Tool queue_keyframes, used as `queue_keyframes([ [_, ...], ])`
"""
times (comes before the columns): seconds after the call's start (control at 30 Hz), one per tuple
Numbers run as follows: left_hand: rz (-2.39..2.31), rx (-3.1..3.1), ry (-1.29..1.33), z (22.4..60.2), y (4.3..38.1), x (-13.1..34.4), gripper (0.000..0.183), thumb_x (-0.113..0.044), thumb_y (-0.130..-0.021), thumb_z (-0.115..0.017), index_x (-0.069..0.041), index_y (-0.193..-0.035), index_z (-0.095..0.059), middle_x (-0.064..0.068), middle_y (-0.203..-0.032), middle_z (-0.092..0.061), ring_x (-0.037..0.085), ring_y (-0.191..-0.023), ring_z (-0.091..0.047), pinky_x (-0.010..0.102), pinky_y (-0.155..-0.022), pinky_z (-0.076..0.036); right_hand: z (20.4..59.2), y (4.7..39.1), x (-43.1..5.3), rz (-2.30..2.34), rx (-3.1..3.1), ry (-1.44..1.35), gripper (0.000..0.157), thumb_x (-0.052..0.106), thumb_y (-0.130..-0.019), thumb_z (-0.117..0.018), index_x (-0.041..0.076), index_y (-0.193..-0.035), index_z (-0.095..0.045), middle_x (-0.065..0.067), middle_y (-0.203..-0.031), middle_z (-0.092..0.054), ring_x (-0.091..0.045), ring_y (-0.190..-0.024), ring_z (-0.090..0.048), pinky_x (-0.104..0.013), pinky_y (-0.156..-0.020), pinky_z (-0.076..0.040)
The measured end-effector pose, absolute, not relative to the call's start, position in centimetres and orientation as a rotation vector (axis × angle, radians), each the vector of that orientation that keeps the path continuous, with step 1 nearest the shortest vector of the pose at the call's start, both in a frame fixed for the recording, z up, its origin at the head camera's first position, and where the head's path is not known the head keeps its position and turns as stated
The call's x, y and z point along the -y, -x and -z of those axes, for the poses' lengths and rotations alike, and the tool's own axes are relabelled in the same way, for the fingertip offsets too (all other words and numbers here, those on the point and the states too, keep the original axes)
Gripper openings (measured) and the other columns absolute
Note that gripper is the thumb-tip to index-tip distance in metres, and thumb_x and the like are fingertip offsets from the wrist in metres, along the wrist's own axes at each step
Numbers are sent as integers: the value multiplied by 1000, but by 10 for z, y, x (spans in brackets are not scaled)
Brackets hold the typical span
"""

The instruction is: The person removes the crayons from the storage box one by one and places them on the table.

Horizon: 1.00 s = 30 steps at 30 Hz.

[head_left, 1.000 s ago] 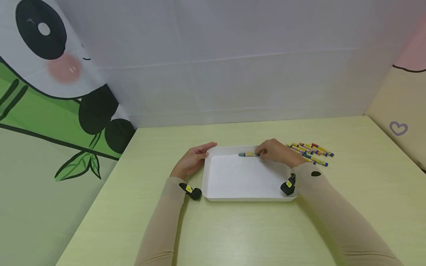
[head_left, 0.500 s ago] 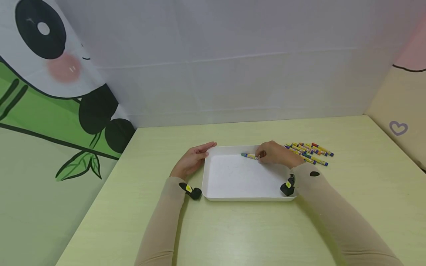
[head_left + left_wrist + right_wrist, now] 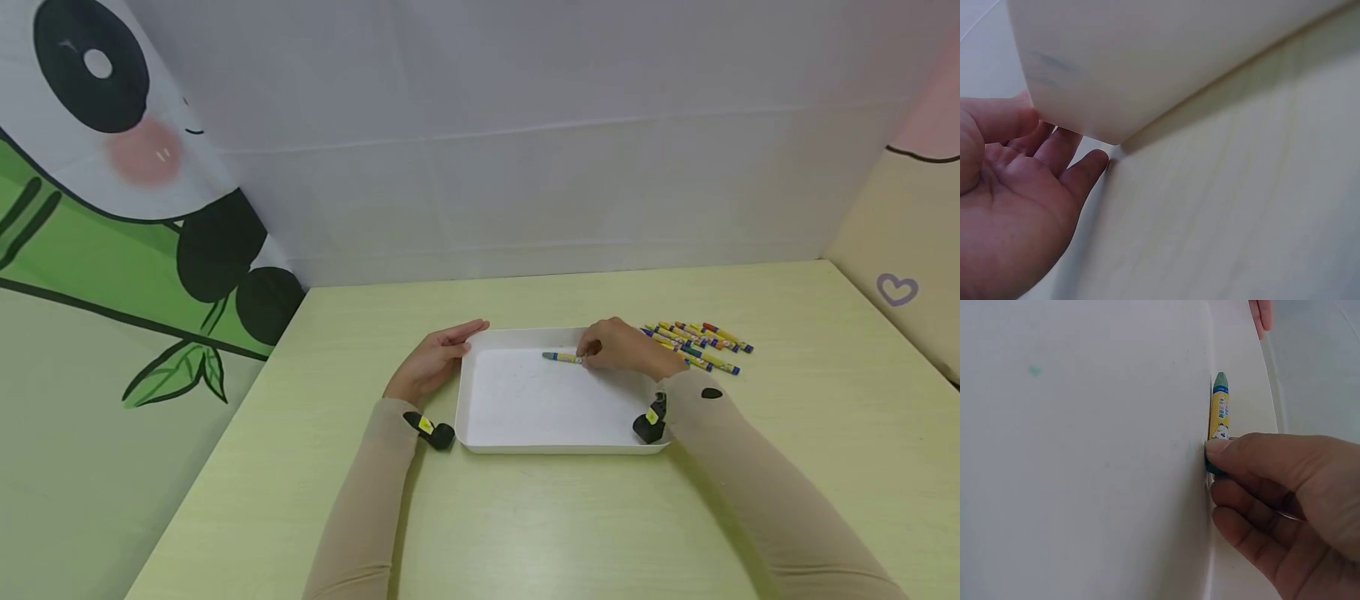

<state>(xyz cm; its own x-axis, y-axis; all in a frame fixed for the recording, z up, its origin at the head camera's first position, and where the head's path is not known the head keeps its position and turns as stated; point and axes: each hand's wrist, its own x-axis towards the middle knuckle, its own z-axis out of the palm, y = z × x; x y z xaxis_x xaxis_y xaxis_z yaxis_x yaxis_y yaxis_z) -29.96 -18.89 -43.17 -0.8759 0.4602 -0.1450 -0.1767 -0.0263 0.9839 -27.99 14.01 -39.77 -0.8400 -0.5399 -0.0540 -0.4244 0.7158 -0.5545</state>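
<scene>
A white tray [image 3: 525,408] lies on the table. My left hand [image 3: 431,362] holds its far left corner, thumb at the rim; in the left wrist view the fingers [image 3: 1060,147] reach behind the tray's wall. A green crayon [image 3: 559,357] with a yellow and blue wrapper lies sideways near the tray's far wall, its tip to the left. My right hand [image 3: 626,346] pinches the crayon's right end. The right wrist view shows the thumb on the wrapper, the green tip free, and the crayon along the foot of the tray wall.
Several yellow-wrapped crayons [image 3: 701,342] lie in a loose pile right of the tray, partly behind my right wrist. A pale wall [image 3: 525,200] stands along the table's back edge. Small green specks [image 3: 1035,370] mark the tray floor.
The crayon has shifted slightly toward me, tilted and then turned nearly level again, with the right hand on its end. The left hand and tray stay in place.
</scene>
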Motion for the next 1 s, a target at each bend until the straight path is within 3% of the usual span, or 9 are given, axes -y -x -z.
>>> queue_keyframes([
  [1.0, -1979, -1824, -288, 433, 307, 182, 49, 6, -100, -37, -4, -147, -37, 8, -155, -34, 20, -146, -24, 42, -119, -22, 372, 287, -166, 968, -2568, 957, 13, 7, -85, -71, 9, -97, -75, -2, -91, -68, -11, -84, -64, -21, -74, -54],
])
